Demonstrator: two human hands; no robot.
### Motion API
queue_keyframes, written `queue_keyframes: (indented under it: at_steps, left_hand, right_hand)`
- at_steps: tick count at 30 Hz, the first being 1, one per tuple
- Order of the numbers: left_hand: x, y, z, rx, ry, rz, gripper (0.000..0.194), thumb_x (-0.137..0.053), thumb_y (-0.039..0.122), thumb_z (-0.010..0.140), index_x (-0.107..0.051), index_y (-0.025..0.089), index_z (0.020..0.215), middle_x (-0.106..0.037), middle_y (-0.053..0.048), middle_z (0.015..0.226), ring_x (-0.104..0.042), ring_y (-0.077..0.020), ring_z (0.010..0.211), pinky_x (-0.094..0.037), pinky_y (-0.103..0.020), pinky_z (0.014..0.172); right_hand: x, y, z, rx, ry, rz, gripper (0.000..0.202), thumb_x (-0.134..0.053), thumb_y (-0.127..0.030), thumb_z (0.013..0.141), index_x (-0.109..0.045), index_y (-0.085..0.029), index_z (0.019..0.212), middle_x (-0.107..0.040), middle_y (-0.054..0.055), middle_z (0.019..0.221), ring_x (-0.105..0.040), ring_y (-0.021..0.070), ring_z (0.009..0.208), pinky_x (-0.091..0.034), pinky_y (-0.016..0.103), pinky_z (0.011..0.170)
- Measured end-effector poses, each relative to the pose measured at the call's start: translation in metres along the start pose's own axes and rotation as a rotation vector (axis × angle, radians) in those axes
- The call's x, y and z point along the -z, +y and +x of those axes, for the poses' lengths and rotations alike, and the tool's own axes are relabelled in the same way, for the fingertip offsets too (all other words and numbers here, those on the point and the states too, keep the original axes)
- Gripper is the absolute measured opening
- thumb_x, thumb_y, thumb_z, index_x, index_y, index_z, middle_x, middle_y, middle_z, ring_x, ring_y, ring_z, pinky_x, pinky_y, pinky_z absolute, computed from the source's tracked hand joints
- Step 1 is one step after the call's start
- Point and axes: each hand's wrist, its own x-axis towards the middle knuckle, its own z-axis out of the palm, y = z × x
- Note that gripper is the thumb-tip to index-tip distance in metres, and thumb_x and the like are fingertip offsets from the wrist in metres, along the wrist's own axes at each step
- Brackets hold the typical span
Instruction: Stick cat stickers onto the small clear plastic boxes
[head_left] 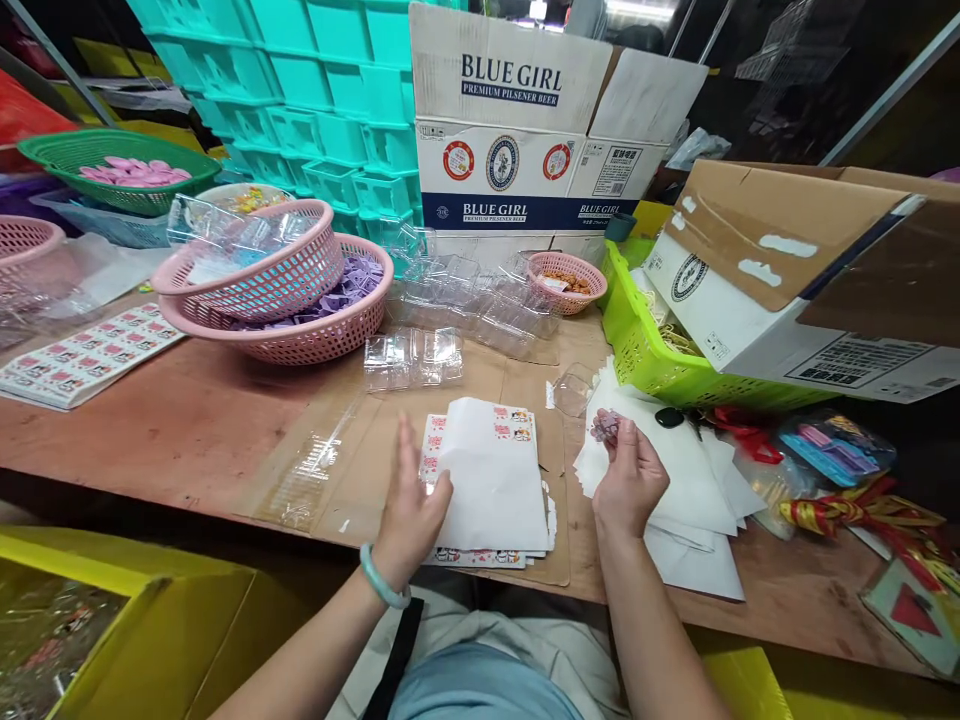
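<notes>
My left hand (411,510), with a pale green bangle (379,580) at the wrist, has its fingers stretched out at the left edge of a stack of sticker sheets (516,430). A blank white sheet (495,490) covers most of that stack. Over the right side of the cardboard, my right hand (631,478) pinches a small, purplish, partly see-through piece (606,427); its exact kind I cannot make out. Just beyond the stack lies a clear plastic blister tray (414,358). Loose white papers (694,480) lie beside and under my right hand.
Pink baskets (300,345) with purple pieces stand at the back left. More sticker sheets (90,355) lie far left. Clear trays (480,300), a small pink basket (568,280), a lime crate (656,350) and cartons (510,160) line the back. Yellow boxes (225,640) sit below the table edge.
</notes>
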Motion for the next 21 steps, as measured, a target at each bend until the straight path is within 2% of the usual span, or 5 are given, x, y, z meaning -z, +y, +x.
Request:
queue_keyframes:
  at_steps: [3,7,12,15,21]
  left_hand:
    - [-0.014,0.012,-0.014,-0.169,0.000,0.067,0.054,-0.063,0.028,0.081,-0.049,0.025,0.133,-0.034,-0.008,0.151,-0.027,-0.0264,0.141,-0.021,-0.040,0.115]
    - [-0.051,0.023,-0.006,0.216,-0.370,-0.460,0.033,-0.057,0.041,0.086,-0.067,0.019,0.109,-0.061,-0.012,0.125,-0.052,-0.0278,0.120,-0.041,-0.041,0.101]
    - [-0.070,0.018,0.017,0.410,-0.315,-0.610,0.025,-0.072,0.038,0.074,-0.071,0.018,0.088,-0.067,-0.008,0.108,-0.057,-0.0214,0.105,-0.045,-0.032,0.090]
    - [-0.070,0.017,0.021,0.409,-0.447,-0.547,0.025,-0.073,0.039,0.073,-0.072,0.017,0.086,-0.068,-0.008,0.102,-0.057,-0.0211,0.103,-0.044,-0.031,0.088]
    - [-0.065,0.018,0.023,0.378,-0.390,-0.381,0.042,-0.072,0.040,0.074,-0.066,0.021,0.111,-0.060,-0.009,0.124,-0.053,-0.0237,0.113,-0.043,-0.034,0.091]
  right_hand:
    - [-0.002,-0.017,-0.016,0.498,-0.281,-0.288,0.023,-0.057,-0.020,0.089,-0.068,-0.018,0.108,-0.072,0.009,0.107,-0.068,0.0212,0.098,-0.052,0.042,0.094]
    - [-0.010,-0.026,-0.041,0.822,-0.630,-0.456,0.039,-0.063,-0.011,0.082,-0.063,-0.024,0.119,-0.070,0.006,0.115,-0.063,0.0228,0.110,-0.045,0.042,0.102]
    - [0.000,-0.017,-0.037,0.389,-0.644,-0.387,0.067,-0.070,-0.034,0.079,-0.042,-0.020,0.138,-0.047,0.015,0.141,-0.042,0.0296,0.133,-0.039,0.050,0.106]
    - [0.008,-0.015,-0.019,0.055,-0.722,-0.250,0.030,-0.062,-0.037,0.085,-0.062,-0.021,0.111,-0.062,0.011,0.123,-0.059,0.0263,0.115,-0.051,0.041,0.094]
    - [0.010,-0.011,0.061,0.130,-0.629,-0.343,0.019,-0.058,-0.032,0.085,-0.066,-0.023,0.100,-0.061,0.009,0.123,-0.053,0.0265,0.121,-0.036,0.048,0.107]
